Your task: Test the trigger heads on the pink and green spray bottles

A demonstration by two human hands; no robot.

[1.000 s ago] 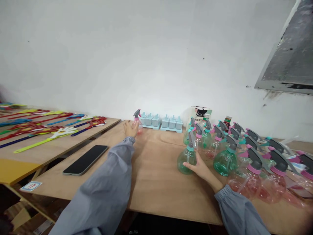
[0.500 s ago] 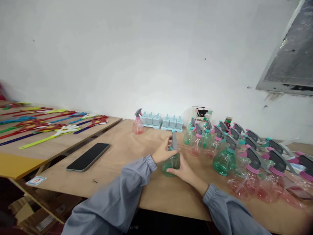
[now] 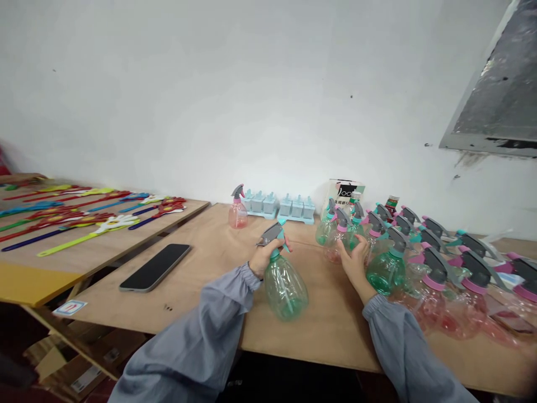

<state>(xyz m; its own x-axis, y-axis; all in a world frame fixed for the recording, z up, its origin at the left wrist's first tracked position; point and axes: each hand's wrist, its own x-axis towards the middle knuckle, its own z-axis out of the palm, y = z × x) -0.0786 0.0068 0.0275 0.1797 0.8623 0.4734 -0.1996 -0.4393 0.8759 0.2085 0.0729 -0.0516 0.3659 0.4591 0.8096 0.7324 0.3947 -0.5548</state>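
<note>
1. The left hand (image 3: 267,255) had its grip closed around the neck of the green spray bottle (image 3: 286,291), just below the grey spray head.
2. This bottle was tilted above the front middle of the table (image 3: 201,240); I could not tell if its base touched the wood.
3. The right hand (image 3: 355,262) had its grip partly wide, near the pink spray bottle (image 3: 333,252) in the group at right; contact was not clear.
4. The phone (image 3: 155,267) lay at left, and 2 light blue trays (image 3: 296,218) stood near the wall (image 3: 210,101).

"oo" on box (image 3: 331,200), blurred characters beneath, unclear red mark on white-and-blue corner label (image 3: 70,308)
</note>
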